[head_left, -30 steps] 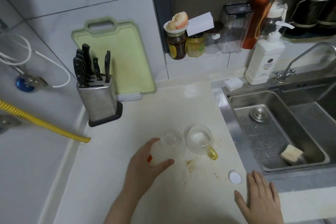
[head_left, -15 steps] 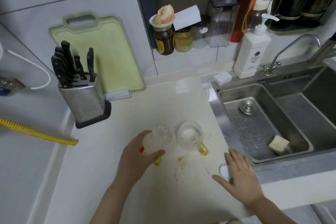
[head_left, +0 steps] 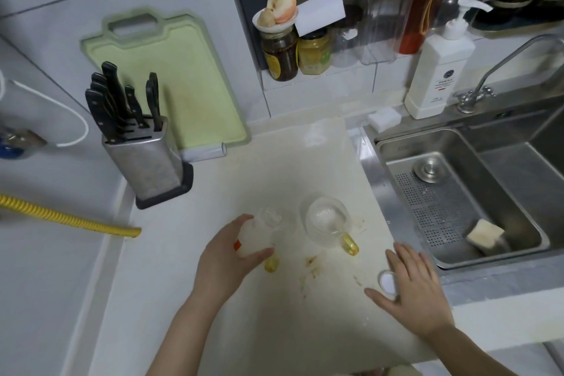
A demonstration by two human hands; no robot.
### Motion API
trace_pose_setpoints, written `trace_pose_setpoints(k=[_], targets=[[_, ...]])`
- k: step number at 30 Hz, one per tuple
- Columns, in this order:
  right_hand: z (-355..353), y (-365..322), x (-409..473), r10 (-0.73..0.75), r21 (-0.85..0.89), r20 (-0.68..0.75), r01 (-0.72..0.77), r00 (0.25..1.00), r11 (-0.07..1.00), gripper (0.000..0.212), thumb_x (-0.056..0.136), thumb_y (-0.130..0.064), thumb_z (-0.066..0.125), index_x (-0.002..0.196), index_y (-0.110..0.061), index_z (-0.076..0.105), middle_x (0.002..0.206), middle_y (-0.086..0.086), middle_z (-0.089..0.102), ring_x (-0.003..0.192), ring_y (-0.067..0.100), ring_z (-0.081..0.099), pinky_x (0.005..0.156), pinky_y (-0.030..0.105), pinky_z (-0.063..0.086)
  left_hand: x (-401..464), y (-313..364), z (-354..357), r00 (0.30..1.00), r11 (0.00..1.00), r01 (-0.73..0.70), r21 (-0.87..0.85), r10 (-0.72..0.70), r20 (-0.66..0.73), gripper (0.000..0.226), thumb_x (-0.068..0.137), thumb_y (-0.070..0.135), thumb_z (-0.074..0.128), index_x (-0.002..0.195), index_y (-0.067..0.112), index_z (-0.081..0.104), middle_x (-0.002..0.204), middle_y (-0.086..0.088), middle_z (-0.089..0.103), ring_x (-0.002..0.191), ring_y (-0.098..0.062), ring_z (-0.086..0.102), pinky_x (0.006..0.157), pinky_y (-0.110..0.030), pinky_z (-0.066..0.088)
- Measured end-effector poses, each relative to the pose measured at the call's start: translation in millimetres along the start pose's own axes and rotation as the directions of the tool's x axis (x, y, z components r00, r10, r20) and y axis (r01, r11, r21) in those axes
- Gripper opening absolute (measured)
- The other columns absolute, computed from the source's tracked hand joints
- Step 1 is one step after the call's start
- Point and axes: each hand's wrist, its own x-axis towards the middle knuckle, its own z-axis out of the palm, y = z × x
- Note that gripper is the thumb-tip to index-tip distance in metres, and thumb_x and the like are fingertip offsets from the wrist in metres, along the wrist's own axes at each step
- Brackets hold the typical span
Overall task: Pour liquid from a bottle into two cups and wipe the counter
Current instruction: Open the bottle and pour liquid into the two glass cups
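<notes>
My left hand (head_left: 227,256) grips a small uncapped bottle (head_left: 258,230) of white liquid, tilted over a glass cup whose yellow handle (head_left: 271,263) shows just below the bottle. A second glass cup (head_left: 325,220) with a yellow handle stands to the right with white liquid inside. My right hand (head_left: 412,287) rests flat on the pale counter (head_left: 274,314), fingers spread, partly covering the white bottle cap (head_left: 387,281). Brown stains (head_left: 311,265) mark the counter between the hands.
A steel sink (head_left: 457,192) with a sponge (head_left: 485,233) lies right of the counter. A knife block (head_left: 143,156) and green cutting board (head_left: 171,76) stand at the back left. Jars, a soap pump bottle (head_left: 438,70) and a tap line the back ledge.
My right hand slid left and forward onto the bottle cap. The left hand keeps the bottle tilted over the left cup; the camera shifted a little.
</notes>
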Motion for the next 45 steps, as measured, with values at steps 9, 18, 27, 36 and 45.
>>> trace_pose_setpoints(k=[9,18,27,36,45], targets=[[-0.1,0.3,-1.3,0.021,0.008,-0.010,-0.021,1.000,1.000,0.093,0.073,-0.079,0.035,0.126,-0.005,0.056,0.138,0.013,0.051,0.133,0.029,0.042,0.113,0.042,0.014,7.4,-16.5,1.9,0.998,0.981,0.063,0.181,-0.066,0.015,0.066,0.064,0.063,0.068,0.123,0.047,0.043,0.097,0.022,0.056,0.081,0.007,0.050,0.066,-0.021,0.042],[1.6,-0.1,-2.6,0.018,0.025,-0.031,-0.017,0.999,1.000,0.091,0.074,-0.078,0.037,0.124,-0.005,0.057,0.137,0.013,0.052,0.131,0.029,0.044,0.113,0.043,0.017,16.5,-17.2,4.1,0.998,0.964,0.058,0.259,-0.066,0.024,0.065,0.067,0.062,0.067,0.125,0.044,0.044,0.095,0.018,0.054,0.078,0.003,0.049,0.059,-0.016,0.035],[-1.8,-0.3,-2.9,0.020,0.019,-0.031,-0.020,0.999,1.000,0.091,0.073,-0.077,0.036,0.124,-0.004,0.057,0.136,0.014,0.053,0.130,0.030,0.045,0.113,0.042,0.015,15.3,-22.0,3.0,0.998,0.948,0.056,0.314,-0.061,0.006,0.067,0.068,0.060,0.068,0.127,0.042,0.043,0.092,0.019,0.050,0.080,-0.002,0.048,0.057,-0.014,0.031],[-3.2,-1.3,-3.4,0.028,0.017,-0.010,-0.028,1.000,0.999,0.093,0.074,-0.079,0.033,0.125,-0.005,0.057,0.136,0.013,0.053,0.131,0.029,0.044,0.113,0.041,0.013,14.1,-30.1,-4.9,0.997,0.931,0.073,0.357,-0.066,-0.034,0.065,0.069,0.059,0.069,0.126,0.041,0.043,0.092,0.019,0.050,0.083,-0.005,0.050,0.062,-0.023,0.036],[-4.4,-2.5,-3.4,0.036,0.039,-0.019,-0.036,0.999,0.999,0.098,0.075,-0.083,0.022,0.122,-0.004,0.059,0.134,0.014,0.054,0.129,0.030,0.046,0.112,0.043,0.018,17.0,-25.0,-10.5,0.998,0.925,0.034,0.377,-0.010,-0.065,0.066,0.070,0.056,0.071,0.128,0.039,0.044,0.103,0.016,0.054,0.083,-0.005,0.047,0.068,-0.024,0.038]])
